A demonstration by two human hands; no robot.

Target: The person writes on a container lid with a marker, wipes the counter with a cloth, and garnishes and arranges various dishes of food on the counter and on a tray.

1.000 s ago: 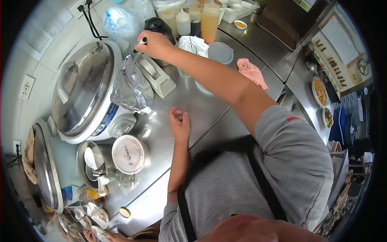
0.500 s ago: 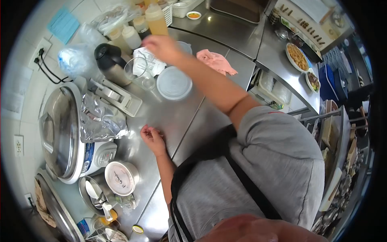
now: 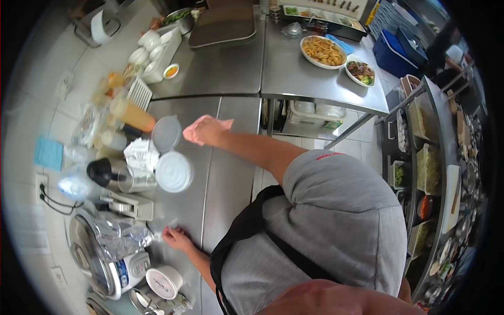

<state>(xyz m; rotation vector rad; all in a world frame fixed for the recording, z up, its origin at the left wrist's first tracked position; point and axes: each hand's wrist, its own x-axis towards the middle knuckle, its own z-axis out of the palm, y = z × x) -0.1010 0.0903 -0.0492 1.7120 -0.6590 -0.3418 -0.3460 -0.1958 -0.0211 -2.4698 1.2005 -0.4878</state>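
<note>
My right hand point(image 3: 211, 131) reaches out over the steel counter and is closed on a crumpled pink cloth point(image 3: 195, 132); its fingertips are partly hidden in the folds. Left of it stands a round tub with a translucent lid point(image 3: 166, 134), and a second white-lidded tub point(image 3: 174, 172) sits nearer to me. My left hand point(image 3: 177, 239) hovers low over the counter, its fingers loosely curled, with nothing visible in them. Close beside it are a crumpled foil bag point(image 3: 123, 239) and a tape dispenser point(image 3: 137, 207).
A clear cup point(image 3: 131, 177), a white printed paper point(image 3: 142, 153) and an orange-filled squeeze bottle point(image 3: 131, 115) crowd the wall side. A lidded cooker point(image 3: 89, 257) and a white tub point(image 3: 164, 283) stand nearer. Noodles point(image 3: 323, 51) and another dish point(image 3: 360, 71) sit on the far counter.
My right hand has moved from beside the bottles and paper to the pink cloth and taken hold of it. My view has turned, so the counter items appear lower and farther left.
</note>
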